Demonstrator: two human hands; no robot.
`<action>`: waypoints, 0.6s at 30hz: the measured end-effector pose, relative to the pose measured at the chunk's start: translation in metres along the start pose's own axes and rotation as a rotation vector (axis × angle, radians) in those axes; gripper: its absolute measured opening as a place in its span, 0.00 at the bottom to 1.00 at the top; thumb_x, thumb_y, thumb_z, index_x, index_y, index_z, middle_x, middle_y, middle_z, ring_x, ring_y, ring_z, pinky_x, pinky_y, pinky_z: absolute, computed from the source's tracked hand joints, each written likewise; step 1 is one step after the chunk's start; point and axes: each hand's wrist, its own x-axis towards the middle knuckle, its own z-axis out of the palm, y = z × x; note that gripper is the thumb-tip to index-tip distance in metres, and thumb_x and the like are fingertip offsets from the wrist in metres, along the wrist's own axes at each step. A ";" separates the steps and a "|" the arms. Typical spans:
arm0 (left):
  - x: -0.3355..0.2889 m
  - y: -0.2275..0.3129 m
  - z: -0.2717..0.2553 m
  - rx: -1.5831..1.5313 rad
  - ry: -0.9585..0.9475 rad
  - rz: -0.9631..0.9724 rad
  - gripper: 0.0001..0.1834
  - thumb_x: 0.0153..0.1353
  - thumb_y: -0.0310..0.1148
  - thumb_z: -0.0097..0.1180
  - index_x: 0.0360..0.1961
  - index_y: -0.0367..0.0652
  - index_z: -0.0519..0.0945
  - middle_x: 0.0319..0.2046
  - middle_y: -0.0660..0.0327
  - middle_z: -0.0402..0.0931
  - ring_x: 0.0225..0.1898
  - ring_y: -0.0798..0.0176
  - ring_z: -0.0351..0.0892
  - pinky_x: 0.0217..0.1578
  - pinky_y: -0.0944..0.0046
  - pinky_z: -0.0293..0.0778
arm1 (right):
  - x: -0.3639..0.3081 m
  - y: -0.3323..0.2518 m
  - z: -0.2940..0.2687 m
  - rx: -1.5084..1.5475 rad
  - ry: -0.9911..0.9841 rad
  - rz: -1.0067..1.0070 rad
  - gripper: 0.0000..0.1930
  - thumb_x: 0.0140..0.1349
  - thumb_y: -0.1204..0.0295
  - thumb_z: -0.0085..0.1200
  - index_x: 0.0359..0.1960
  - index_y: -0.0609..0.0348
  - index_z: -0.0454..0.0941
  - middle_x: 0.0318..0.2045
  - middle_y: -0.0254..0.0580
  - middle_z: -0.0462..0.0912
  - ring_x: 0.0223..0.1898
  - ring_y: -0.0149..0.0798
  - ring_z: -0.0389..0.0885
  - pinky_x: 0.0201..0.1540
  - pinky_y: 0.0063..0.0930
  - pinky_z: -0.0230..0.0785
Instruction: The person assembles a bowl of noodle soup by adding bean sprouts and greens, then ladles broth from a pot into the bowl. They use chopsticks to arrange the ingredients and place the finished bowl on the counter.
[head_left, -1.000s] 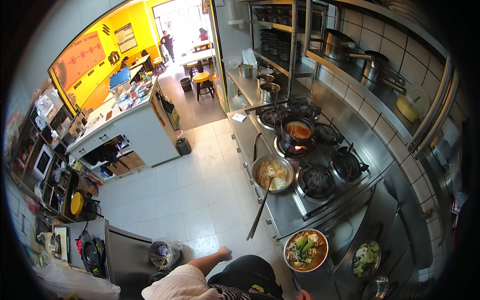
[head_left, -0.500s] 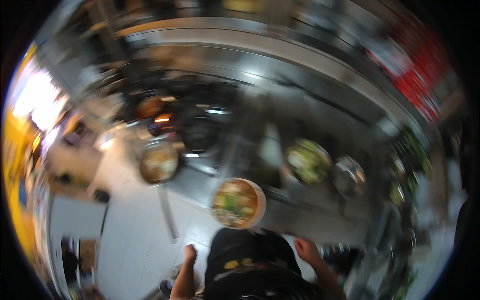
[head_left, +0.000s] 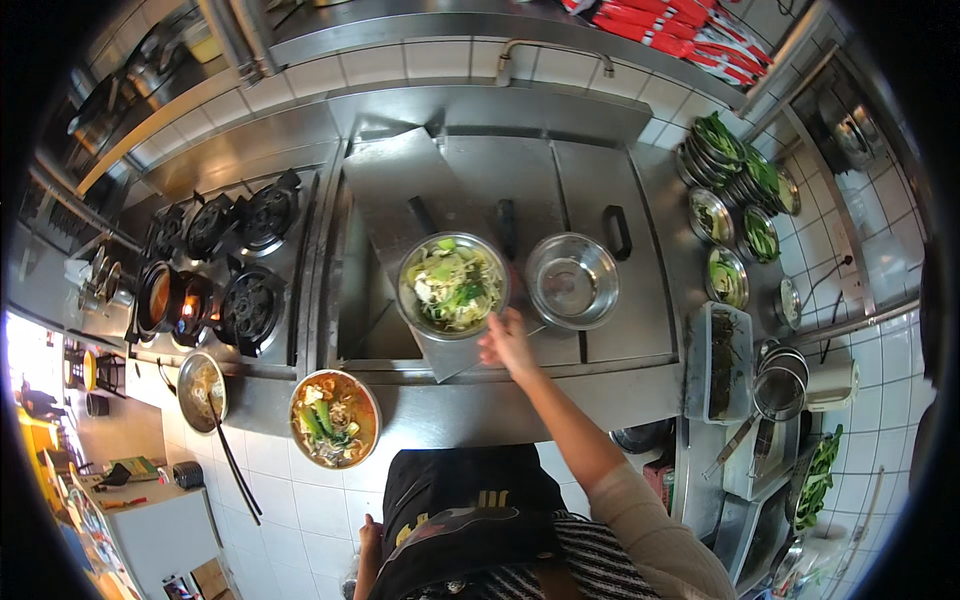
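Observation:
My right hand (head_left: 507,342) reaches across the counter to a metal bowl (head_left: 453,287) filled with cut greens and pale shredded vegetables. Its thumb and curled fingers are at the bowl's near right rim; the fingers' far side is partly hidden. An empty metal bowl (head_left: 572,282) stands to the right, apart from the hand. At the counter's front edge, left of my body, is a white-rimmed bowl of reddish soup (head_left: 335,420) with greens on top. My left hand (head_left: 371,541) hangs low beside the black apron (head_left: 465,500), fingers curled in and nothing visible in them.
Black gas burners (head_left: 268,213) line the left, with a flame beside a pot of red liquid (head_left: 158,297). A long-handled pan (head_left: 203,393) juts over the front edge. Bowls of greens (head_left: 728,277), a clear container (head_left: 722,360) and strainers (head_left: 780,390) crowd the right.
The view has turned and steadied from a blur. My right hand has gone from beside the apron to the bowl of vegetables. My left hand stays low.

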 end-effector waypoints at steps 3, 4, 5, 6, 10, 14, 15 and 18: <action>-0.010 0.025 0.009 -0.382 0.084 -0.123 0.26 0.65 0.53 0.39 0.20 0.43 0.68 0.14 0.60 0.68 0.14 0.65 0.66 0.13 0.67 0.61 | 0.017 -0.001 0.023 -0.087 0.063 -0.161 0.10 0.65 0.70 0.43 0.43 0.61 0.61 0.19 0.43 0.73 0.10 0.34 0.73 0.09 0.28 0.67; -0.014 0.030 0.014 -0.393 0.087 -0.141 0.25 0.65 0.52 0.39 0.21 0.43 0.68 0.14 0.60 0.68 0.13 0.65 0.65 0.12 0.67 0.61 | 0.015 -0.001 0.024 -0.147 0.097 -0.151 0.08 0.64 0.72 0.42 0.41 0.62 0.62 0.19 0.43 0.73 0.10 0.34 0.73 0.09 0.28 0.67; -0.017 0.033 0.017 -0.426 0.084 -0.147 0.24 0.65 0.51 0.40 0.22 0.43 0.68 0.14 0.60 0.68 0.13 0.65 0.65 0.12 0.67 0.60 | 0.010 0.000 0.022 -0.124 0.072 -0.183 0.06 0.63 0.74 0.41 0.39 0.63 0.63 0.19 0.43 0.73 0.10 0.34 0.73 0.08 0.27 0.65; -0.019 0.034 0.020 -0.481 0.082 -0.147 0.23 0.65 0.50 0.40 0.23 0.43 0.68 0.15 0.59 0.68 0.12 0.65 0.64 0.11 0.68 0.60 | 0.004 0.000 0.017 -0.130 0.043 -0.225 0.06 0.63 0.75 0.41 0.39 0.63 0.63 0.19 0.43 0.73 0.09 0.34 0.73 0.07 0.27 0.64; -0.018 0.021 0.039 -0.343 0.049 -0.021 0.17 0.61 0.42 0.45 0.21 0.41 0.70 0.15 0.60 0.69 0.14 0.64 0.66 0.13 0.66 0.63 | -0.046 -0.003 -0.044 -0.092 -0.140 -0.239 0.06 0.61 0.74 0.44 0.38 0.62 0.65 0.21 0.40 0.74 0.08 0.33 0.71 0.08 0.25 0.61; -0.017 0.000 0.054 -0.266 0.079 -0.028 0.13 0.57 0.36 0.48 0.21 0.40 0.72 0.16 0.60 0.70 0.15 0.64 0.68 0.13 0.65 0.64 | -0.099 -0.017 -0.133 -0.151 -0.315 -0.084 0.14 0.64 0.74 0.41 0.49 0.65 0.64 0.28 0.43 0.78 0.12 0.32 0.73 0.11 0.23 0.67; -0.015 0.000 0.055 -0.290 0.059 -0.042 0.12 0.57 0.36 0.48 0.22 0.40 0.72 0.16 0.60 0.70 0.15 0.64 0.69 0.13 0.65 0.64 | -0.110 -0.018 -0.152 -0.237 -0.313 -0.091 0.16 0.64 0.75 0.39 0.54 0.64 0.63 0.34 0.45 0.80 0.13 0.33 0.74 0.12 0.23 0.67; -0.015 0.011 0.068 -0.411 0.121 -0.164 0.11 0.57 0.36 0.47 0.25 0.40 0.72 0.17 0.60 0.71 0.15 0.65 0.69 0.13 0.65 0.63 | -0.126 -0.007 -0.200 -0.353 -0.292 -0.072 0.13 0.65 0.76 0.38 0.50 0.64 0.64 0.34 0.46 0.79 0.16 0.34 0.76 0.15 0.25 0.70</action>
